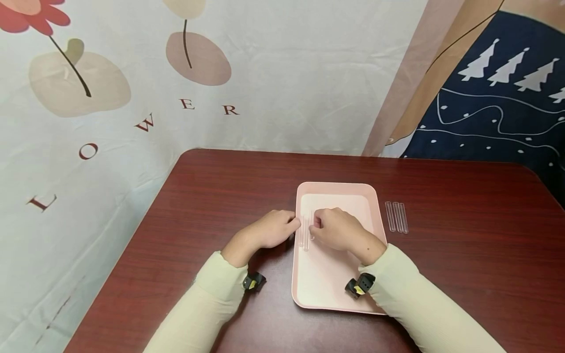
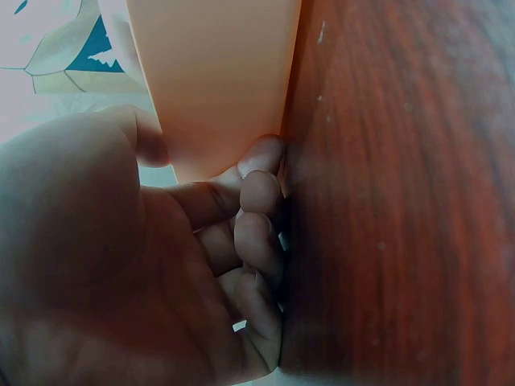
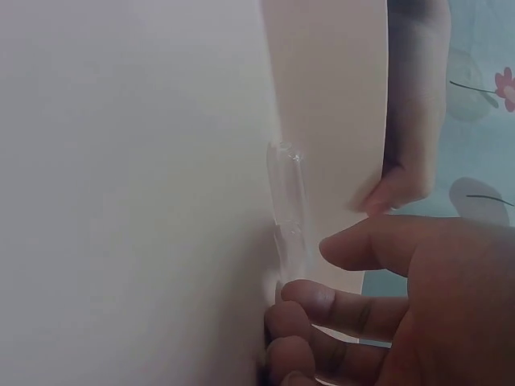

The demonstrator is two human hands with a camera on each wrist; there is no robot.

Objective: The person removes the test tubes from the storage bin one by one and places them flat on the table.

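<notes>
A pink tray [image 1: 337, 289] lies on the table, and my left hand [image 1: 274, 229] holds its left edge. In the left wrist view the thumb is at the tray's rim, and curled fingers [image 2: 261, 193] rest against its outer wall. Inside the tray, clear tubes [image 1: 305, 235] like small test tubes lie along the left wall. Over them is my right hand [image 1: 337, 229]. In the right wrist view its thumb and forefinger stand apart beside a clear tube [image 3: 288, 189], fingers loosely bent; the fingers partly hide the lower tubes.
To the right of the tray, three more clear tubes [image 1: 397, 217] lie side by side on the dark red wooden table [image 1: 463, 255]. A printed cloth [image 1: 300, 88] hangs behind the table's far edge. Each wrist carries a small black camera [image 1: 254, 281].
</notes>
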